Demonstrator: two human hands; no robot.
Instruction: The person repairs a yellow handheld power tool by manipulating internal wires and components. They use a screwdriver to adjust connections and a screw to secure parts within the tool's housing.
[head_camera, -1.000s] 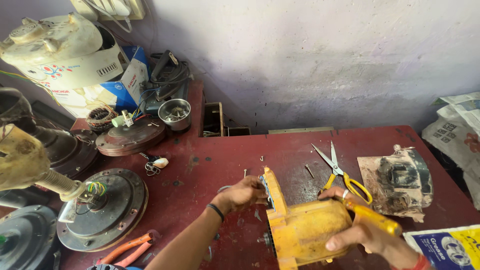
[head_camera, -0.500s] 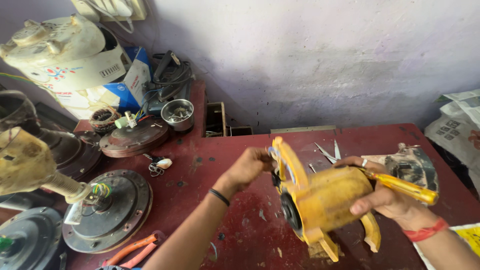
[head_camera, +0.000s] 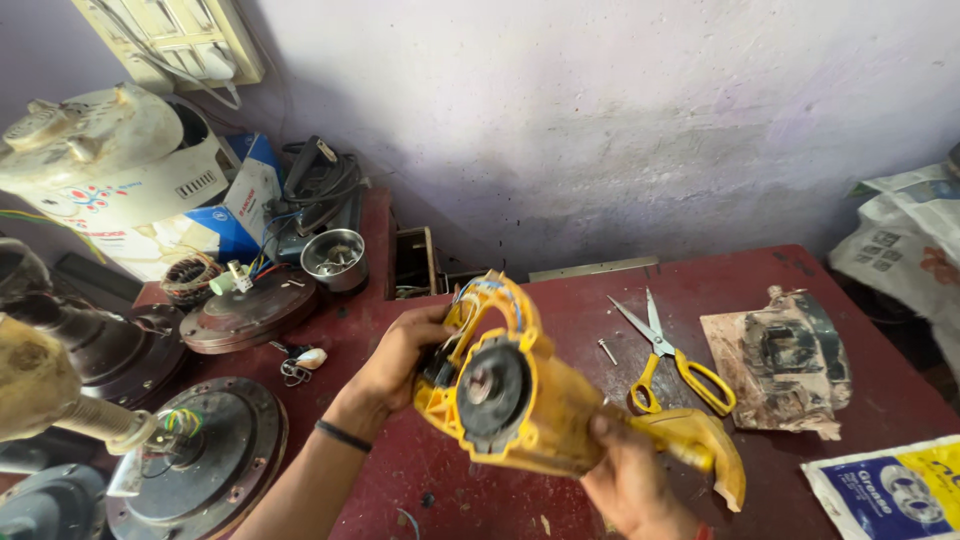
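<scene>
Both hands hold a yellow power-tool housing (head_camera: 530, 400) lifted above the red desk (head_camera: 830, 290). The left hand (head_camera: 400, 355) grips its open front end beside the dark round motor face; the right hand (head_camera: 630, 480) wraps the handle underneath. Yellow-handled scissors (head_camera: 675, 360) lie just right of the housing, near a small screw (head_camera: 607, 350).

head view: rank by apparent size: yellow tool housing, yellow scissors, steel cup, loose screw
1. yellow tool housing, largest, though held up close to the camera, which inflates it
2. yellow scissors
3. steel cup, farther back, so its order against the scissors is unsure
4. loose screw, smallest
</scene>
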